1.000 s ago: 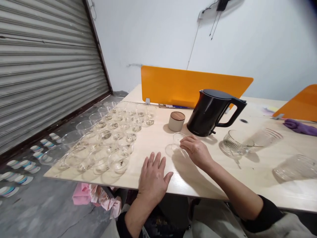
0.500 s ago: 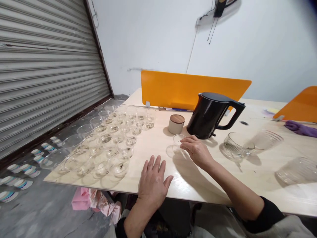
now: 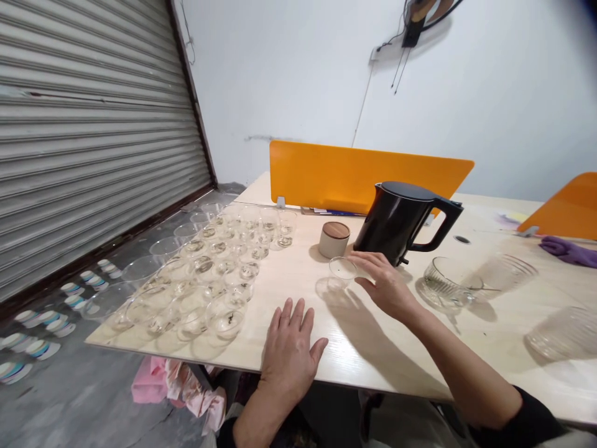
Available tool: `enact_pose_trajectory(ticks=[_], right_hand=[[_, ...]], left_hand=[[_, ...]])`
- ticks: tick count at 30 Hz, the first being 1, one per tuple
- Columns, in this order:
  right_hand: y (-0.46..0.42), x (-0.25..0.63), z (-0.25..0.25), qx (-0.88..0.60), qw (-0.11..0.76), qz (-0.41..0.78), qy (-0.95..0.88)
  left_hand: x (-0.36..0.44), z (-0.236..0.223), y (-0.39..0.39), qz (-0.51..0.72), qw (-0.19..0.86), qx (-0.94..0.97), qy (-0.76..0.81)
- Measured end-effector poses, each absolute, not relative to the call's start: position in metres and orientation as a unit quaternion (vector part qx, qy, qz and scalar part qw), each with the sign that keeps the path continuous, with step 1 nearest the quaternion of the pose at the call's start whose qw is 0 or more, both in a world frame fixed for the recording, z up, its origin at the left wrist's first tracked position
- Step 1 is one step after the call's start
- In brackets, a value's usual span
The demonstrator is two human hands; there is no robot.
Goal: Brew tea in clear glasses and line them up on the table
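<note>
My left hand (image 3: 291,348) lies flat on the table near its front edge, fingers spread, holding nothing. Just left of the black kettle's base, my right hand (image 3: 385,283) hovers with its thumb apart from the fingers. Its fingertips are beside the rim of a small clear round vessel (image 3: 342,269), perhaps a cup, with a dark speck showing in it. Whether they touch the rim I cannot tell. Behind this vessel stands a pale canister (image 3: 333,246) with a wooden lid. The black electric kettle (image 3: 396,214) is right behind my right hand.
Several clear cups (image 3: 224,314) with dark bits inside crowd the table's left side. To the right are a ribbed glass bowl (image 3: 443,283), clear tumblers (image 3: 562,336) and a purple cloth (image 3: 566,251). An orange divider (image 3: 364,177) spans the back. White jars (image 3: 41,348) stand on the floor.
My right hand's thumb has come away from its fingers, beside the clear vessel's rim. My left hand stays flat on the table. The whole view has shifted slightly.
</note>
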State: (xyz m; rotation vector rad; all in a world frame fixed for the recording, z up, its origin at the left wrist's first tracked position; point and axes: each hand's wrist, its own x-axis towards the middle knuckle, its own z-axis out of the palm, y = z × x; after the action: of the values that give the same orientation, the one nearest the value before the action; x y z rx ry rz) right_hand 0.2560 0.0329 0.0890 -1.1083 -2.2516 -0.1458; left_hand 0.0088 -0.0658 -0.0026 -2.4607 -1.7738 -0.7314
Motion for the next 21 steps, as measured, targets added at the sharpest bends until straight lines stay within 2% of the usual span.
enact_pose_trajectory(ticks=[6,16,21], right_hand=[[0.081,0.265,0.112,-0.522,0.34,-0.064,-0.779],[0.188,0.22,0.102,-0.597,0.207,0.006,-0.775],[0.196,0.211,0.098,-0.621,0.218,0.003,-0.753]], left_hand=[[0.01,-0.005,-0.064,-0.246,0.005,-0.784,-0.57],[0.009,-0.005,-0.062,-0.25,-0.004,-0.786,-0.565],[0.009,-0.004,-0.063,-0.254,-0.005,-0.784,-0.566]])
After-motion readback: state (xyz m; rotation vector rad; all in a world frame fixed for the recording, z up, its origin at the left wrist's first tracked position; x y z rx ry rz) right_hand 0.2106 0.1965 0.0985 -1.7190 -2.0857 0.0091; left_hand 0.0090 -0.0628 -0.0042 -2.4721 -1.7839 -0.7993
